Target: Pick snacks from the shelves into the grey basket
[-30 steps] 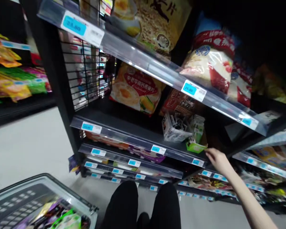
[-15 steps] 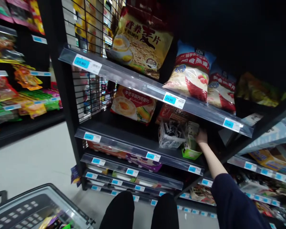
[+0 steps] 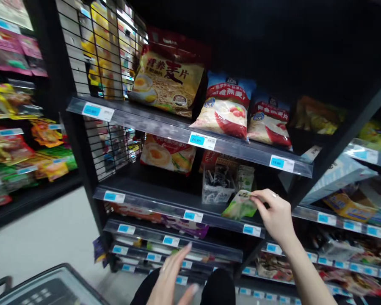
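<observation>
Black store shelving is filling most of the frame, with a wire mesh panel closing its left end and more stocked racks standing at the left and right edges. Pale floor is showing at lower left, where one shopping basket is jutting into the corner. Two dark-clad knees are appearing at the bottom centre.

Four bags are sitting on the upper shelf: one gold cereal bag, two blue-and-red oat bags side by side, and one dim yellowish bag farther right. Three price tags are lining that shelf's front edge, and three more are lining the middle shelf's edge. On the middle shelf, one red-and-yellow oatmeal bag is leaning back left of centre, one clear tub is holding dark packets, one reddish package is standing behind the tub, and pale packaging is showing to its right.

One green-and-white packet is lying just right of the frame's centre, above the middle shelf's front; whether it is touching the shelf cannot be told. Its long axis is slanting from lower left to upper right, the upper-right end pointing toward the right hand, which is pinching that end between thumb and fingers. The left hand is hovering at the bottom centre, released, its fingers spread.
</observation>
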Demonstrator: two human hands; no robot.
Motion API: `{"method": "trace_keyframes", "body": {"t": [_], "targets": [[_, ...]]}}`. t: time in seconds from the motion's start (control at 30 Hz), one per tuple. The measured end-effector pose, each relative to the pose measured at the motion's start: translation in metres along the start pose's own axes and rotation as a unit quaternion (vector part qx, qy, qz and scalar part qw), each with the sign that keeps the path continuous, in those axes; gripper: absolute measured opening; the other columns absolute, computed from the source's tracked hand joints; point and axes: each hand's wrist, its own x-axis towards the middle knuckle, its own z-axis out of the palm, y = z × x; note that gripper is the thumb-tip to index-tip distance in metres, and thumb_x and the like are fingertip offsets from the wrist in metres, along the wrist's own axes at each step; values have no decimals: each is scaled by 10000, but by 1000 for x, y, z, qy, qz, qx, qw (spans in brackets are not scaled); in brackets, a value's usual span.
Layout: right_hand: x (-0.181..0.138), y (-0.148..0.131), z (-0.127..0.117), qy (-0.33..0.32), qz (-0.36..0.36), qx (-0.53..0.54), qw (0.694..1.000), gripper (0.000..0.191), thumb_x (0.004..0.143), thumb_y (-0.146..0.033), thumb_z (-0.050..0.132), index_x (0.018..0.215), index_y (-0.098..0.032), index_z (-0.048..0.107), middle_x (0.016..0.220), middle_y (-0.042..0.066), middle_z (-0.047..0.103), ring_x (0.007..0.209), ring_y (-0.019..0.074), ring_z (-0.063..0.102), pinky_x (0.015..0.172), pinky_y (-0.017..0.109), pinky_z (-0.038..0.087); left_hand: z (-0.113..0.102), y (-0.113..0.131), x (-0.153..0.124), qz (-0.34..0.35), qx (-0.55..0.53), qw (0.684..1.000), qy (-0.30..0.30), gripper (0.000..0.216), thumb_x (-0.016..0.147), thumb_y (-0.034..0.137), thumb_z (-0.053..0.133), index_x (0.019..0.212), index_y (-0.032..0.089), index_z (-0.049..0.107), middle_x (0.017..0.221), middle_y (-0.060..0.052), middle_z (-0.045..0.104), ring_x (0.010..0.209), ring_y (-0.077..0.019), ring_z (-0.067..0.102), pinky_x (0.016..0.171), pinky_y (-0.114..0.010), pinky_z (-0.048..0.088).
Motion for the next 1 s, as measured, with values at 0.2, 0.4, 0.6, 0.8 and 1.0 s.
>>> {"method": "trace_keyframes", "body": {"t": [0.2,0.4,0.6,0.8,1.0], "targets": [[-38,-53,-10,-99,112,172,974,103,800,-289,601,773,-220,672,766,14,694,659,147,626,614,235,486,8,74,25,-64,-198,950,-232,499,799,525,485,1125,167,606,977,-80,657,831,-205,593,724,-281,489],[-80,-53,8,-78,333,381,859,322,744,-365,655,1029,-228,597,936,57,694,787,196,659,648,267,533,24,78,-1,-118,-212,948,-208,427,842,475,443,651,118,580,560,9,528,529,-95,452,531,-184,367],[-146,-79,55,-57,435,439,784,388,717,-413,660,1038,-213,572,975,75,681,837,240,648,712,340,532,29,67,-14,-59,-51,990,-116,364,900,334,381,597,151,467,507,44,429,460,-65,413,467,-173,313],[-182,-96,79,125,339,106,926,468,672,-395,704,1062,-201,534,894,89,569,732,217,559,699,361,475,31,59,-21,231,238,942,43,266,855,142,437,592,168,472,511,31,477,456,-86,437,505,-220,342],[-175,-103,67,29,341,211,916,509,701,-448,660,1117,-173,557,971,136,637,758,240,632,687,356,521,40,66,-25,282,315,899,110,235,802,103,449,582,172,493,532,-16,497,553,-151,473,550,-265,394]]}}
